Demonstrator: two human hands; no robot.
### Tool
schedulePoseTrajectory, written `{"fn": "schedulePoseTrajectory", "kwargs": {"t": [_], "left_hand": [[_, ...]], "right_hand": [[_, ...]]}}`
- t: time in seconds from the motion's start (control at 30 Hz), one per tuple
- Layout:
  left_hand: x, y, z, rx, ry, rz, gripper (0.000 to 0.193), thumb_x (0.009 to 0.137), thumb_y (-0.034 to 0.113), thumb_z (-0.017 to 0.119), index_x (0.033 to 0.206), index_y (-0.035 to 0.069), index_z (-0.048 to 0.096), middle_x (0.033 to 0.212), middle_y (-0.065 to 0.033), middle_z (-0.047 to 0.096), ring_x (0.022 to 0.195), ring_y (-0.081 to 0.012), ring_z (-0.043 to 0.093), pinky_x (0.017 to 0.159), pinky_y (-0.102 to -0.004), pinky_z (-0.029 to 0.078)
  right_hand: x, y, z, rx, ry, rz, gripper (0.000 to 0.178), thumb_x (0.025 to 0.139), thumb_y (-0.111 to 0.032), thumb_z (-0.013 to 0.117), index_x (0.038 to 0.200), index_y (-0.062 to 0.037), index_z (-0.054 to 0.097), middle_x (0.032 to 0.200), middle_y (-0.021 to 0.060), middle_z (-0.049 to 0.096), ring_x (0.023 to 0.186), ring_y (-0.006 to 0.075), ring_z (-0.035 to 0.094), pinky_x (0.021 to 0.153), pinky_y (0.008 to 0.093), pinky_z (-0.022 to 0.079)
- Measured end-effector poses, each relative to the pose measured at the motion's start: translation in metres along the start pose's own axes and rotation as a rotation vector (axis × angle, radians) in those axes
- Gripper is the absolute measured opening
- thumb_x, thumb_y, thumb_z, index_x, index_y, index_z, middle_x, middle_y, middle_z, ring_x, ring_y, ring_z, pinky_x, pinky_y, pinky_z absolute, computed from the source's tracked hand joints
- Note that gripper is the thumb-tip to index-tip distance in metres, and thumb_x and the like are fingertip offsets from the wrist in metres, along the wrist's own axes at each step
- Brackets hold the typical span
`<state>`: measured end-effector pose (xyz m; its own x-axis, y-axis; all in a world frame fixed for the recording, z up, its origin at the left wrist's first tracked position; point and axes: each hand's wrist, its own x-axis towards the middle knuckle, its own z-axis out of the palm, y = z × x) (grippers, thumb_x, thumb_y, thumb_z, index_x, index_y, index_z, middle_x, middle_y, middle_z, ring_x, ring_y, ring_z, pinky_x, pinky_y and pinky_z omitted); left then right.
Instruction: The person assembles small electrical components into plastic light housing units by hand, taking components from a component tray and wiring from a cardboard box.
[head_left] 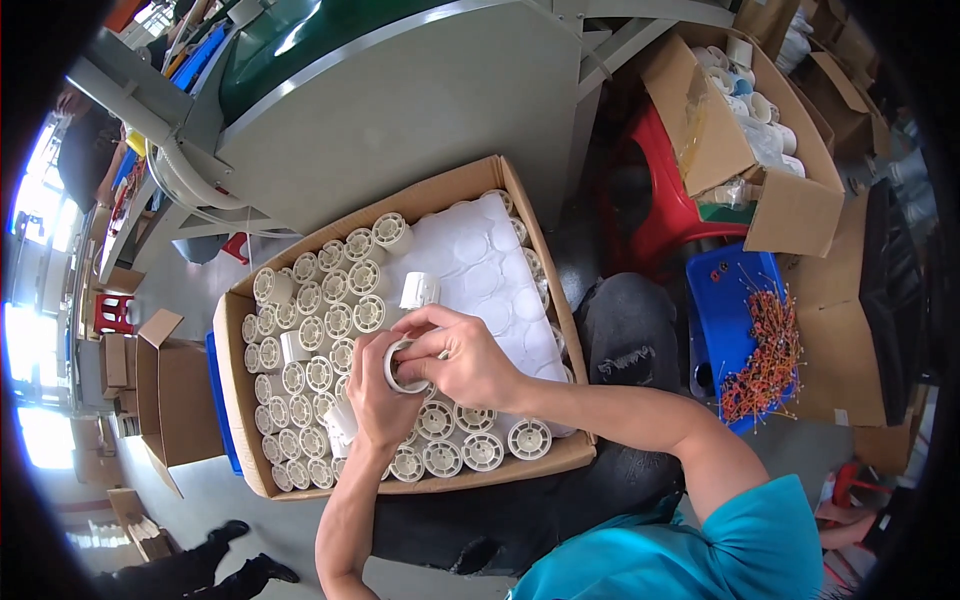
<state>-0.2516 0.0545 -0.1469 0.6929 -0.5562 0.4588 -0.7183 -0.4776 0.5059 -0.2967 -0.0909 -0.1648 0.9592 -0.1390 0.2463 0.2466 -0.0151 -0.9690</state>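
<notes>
My left hand (372,392) is wrapped round a white plastic cylindrical housing (392,379) and holds its open end up toward me. My right hand (462,352) has its fingers bent together inside that opening; whatever they pinch is hidden. Both hands are over a cardboard box (508,185) packed with rows of white round plastic housings (338,320), most showing spoked ends. One white housing (420,289) lies on its side just beyond my fingers. To the right, a white dimpled sheet (480,262) covers part of the contents.
A blue bin (722,270) at the right holds a heap of red and orange wired parts (762,360). Behind it, an open carton (825,195) of white pieces rests on a red stool (655,190). A grey machine frame (400,125) with a green belt (310,45) stands ahead.
</notes>
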Motion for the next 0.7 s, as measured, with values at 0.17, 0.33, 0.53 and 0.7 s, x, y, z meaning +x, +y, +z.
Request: {"fn": "schedulePoseTrajectory", "kwargs": {"t": [0.17, 0.33, 0.53, 0.7], "left_hand": [[0.001, 0.003, 0.002, 0.017, -0.037, -0.043, 0.053, 0.064, -0.004, 0.077, 0.111, 0.005, 0.055, 0.102, -0.0132, 0.061, 0.085, -0.0328, 0.066, 0.068, -0.0401, 0.054], [0.01, 0.005, -0.002, 0.036, -0.062, -0.014, 0.052, 0.064, -0.006, 0.075, 0.111, 0.005, 0.055, 0.103, -0.0134, 0.061, 0.085, -0.0329, 0.065, 0.07, -0.0398, 0.054], [0.007, 0.005, 0.0, 0.088, 0.026, 0.039, 0.055, 0.061, -0.009, 0.073, 0.112, 0.004, 0.056, 0.102, -0.014, 0.061, 0.086, -0.0331, 0.065, 0.069, -0.0392, 0.054], [0.004, 0.005, 0.002, 0.092, 0.04, 0.023, 0.056, 0.06, -0.009, 0.073, 0.112, 0.004, 0.056, 0.103, -0.0141, 0.061, 0.086, -0.0323, 0.065, 0.067, -0.0389, 0.054]], "right_hand": [[0.002, -0.001, -0.005, 0.065, -0.05, 0.129, 0.016, 0.077, -0.003, 0.076, 0.093, -0.0032, 0.077, 0.111, 0.0106, 0.066, 0.098, 0.0227, 0.065, 0.086, 0.0332, 0.053], [0.003, -0.011, -0.012, -0.315, 0.026, -0.109, 0.017, 0.075, -0.002, 0.077, 0.092, -0.0034, 0.077, 0.113, 0.0107, 0.066, 0.098, 0.0241, 0.066, 0.086, 0.0337, 0.053], [0.002, -0.004, -0.002, 0.106, 0.017, 0.091, 0.013, 0.076, -0.001, 0.076, 0.089, -0.0016, 0.077, 0.113, 0.0105, 0.065, 0.098, 0.0209, 0.065, 0.086, 0.0319, 0.053], [0.003, -0.002, 0.0, 0.229, -0.005, 0.183, 0.01, 0.078, 0.0, 0.075, 0.088, 0.0003, 0.077, 0.114, 0.0105, 0.064, 0.099, 0.018, 0.065, 0.085, 0.0301, 0.053]]}}
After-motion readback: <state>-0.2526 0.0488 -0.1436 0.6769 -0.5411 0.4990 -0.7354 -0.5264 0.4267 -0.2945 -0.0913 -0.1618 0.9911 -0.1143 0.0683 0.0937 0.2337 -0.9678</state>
